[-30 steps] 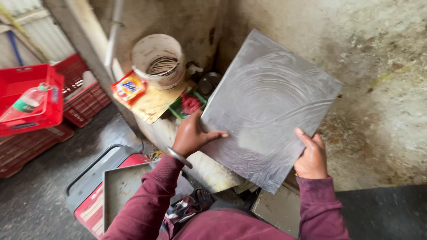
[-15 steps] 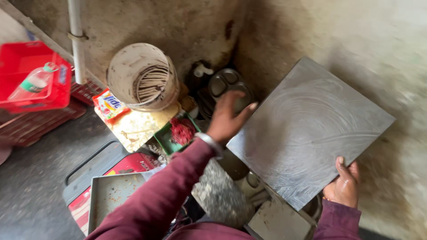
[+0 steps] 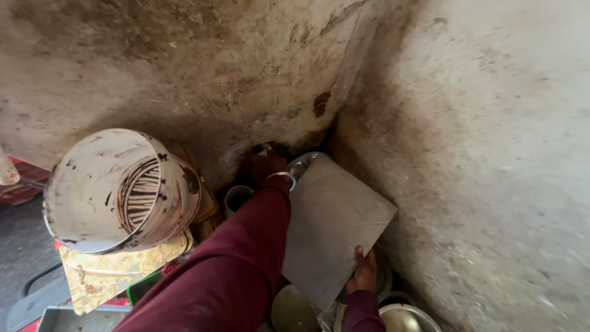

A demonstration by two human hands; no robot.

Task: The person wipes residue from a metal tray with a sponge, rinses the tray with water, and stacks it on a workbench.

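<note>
My right hand [image 3: 364,270] grips the lower edge of a flat grey square metal sheet [image 3: 332,227], held tilted in the corner where two stained walls meet. My left hand [image 3: 265,162], in a maroon sleeve with a metal bangle, reaches deep into that dark corner beside the sheet's upper edge. Its fingers are in shadow; whether they hold anything is unclear. A round steel vessel rim [image 3: 302,161] shows just behind the left wrist.
A dirty white plastic bucket [image 3: 120,190] lies on its side at left on a worn yellow board [image 3: 117,273]. A small cup [image 3: 236,198] stands below the left arm. Steel bowls [image 3: 402,316] sit at the bottom right. Rough wall [image 3: 491,154] rises at right.
The view has swung closer into the corner. My left hand left the sheet and reached further back into the dark corner. The sheet dropped lower, still held by my right hand.
</note>
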